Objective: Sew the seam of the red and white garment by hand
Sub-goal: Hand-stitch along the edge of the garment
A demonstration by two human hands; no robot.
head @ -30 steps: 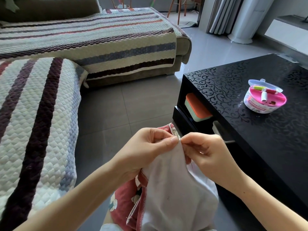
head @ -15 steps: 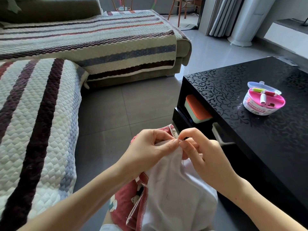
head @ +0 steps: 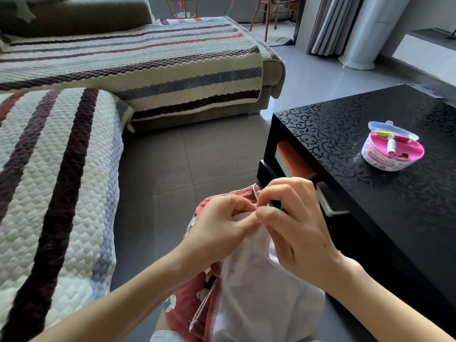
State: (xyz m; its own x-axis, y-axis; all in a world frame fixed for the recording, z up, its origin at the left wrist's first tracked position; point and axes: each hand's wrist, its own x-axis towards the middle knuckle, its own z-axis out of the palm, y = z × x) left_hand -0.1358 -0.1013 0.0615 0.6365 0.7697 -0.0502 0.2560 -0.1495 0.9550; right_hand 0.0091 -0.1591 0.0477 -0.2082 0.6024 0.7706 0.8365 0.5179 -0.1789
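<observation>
Two hands are pinching the garment [head: 259, 292] beside the table [head: 370, 206].
I'm seeing left hand [head: 222, 224] and right hand [head: 294, 228] gripping its seam.

Red and white garment [head: 259, 304], small prints on the red; cream cover [head: 37, 193] with dark purple, blue stripes; black table [head: 394, 218] with swirls; pink box [head: 380, 162]

Forearms converge, left hand [head: 220, 227] and right hand [head: 297, 227] pinching together.
</observation>
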